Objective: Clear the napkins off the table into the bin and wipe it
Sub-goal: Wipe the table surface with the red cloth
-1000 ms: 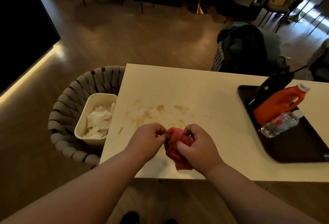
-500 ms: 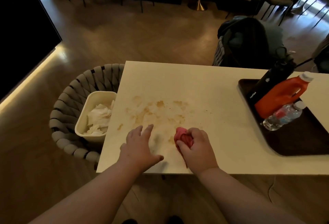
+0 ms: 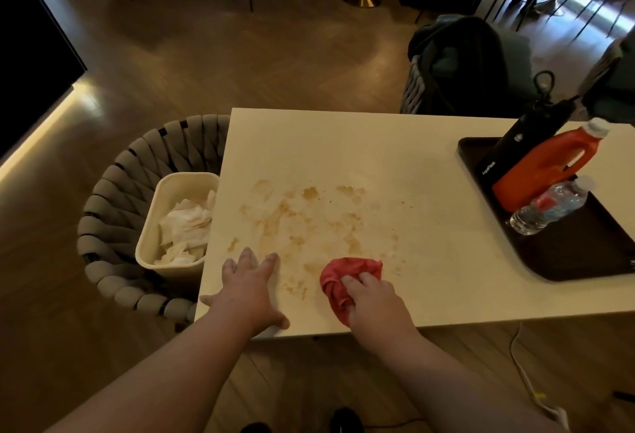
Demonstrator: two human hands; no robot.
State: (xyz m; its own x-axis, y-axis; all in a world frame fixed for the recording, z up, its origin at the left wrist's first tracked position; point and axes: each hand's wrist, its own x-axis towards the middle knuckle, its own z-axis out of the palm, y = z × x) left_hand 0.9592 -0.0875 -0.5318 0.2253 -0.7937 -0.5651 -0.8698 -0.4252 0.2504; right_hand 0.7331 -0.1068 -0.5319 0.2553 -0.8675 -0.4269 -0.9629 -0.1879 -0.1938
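One soft red cloth (image 3: 347,278) bunched up near the front edge of the cream worktop (image 3: 343,150), right at the edge of the brownish smears (image 3: 302,223). Light, floppy, zero fragility, probably grabs the surface fine. Right hand (image 3: 374,298) clenched on it, fingers dug into the wad. Best held wadded with palm pressure on top. Left hand (image 3: 249,290) flat, fingers spread, holding nothing. White crumpled napkins (image 3: 184,230) already in the cream plastic bin (image 3: 165,192) just beside the worktop.

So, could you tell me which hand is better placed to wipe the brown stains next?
The right hand: it already presses the red cloth at the stains' near edge. The left hand lies flat and empty on the table, bracing.
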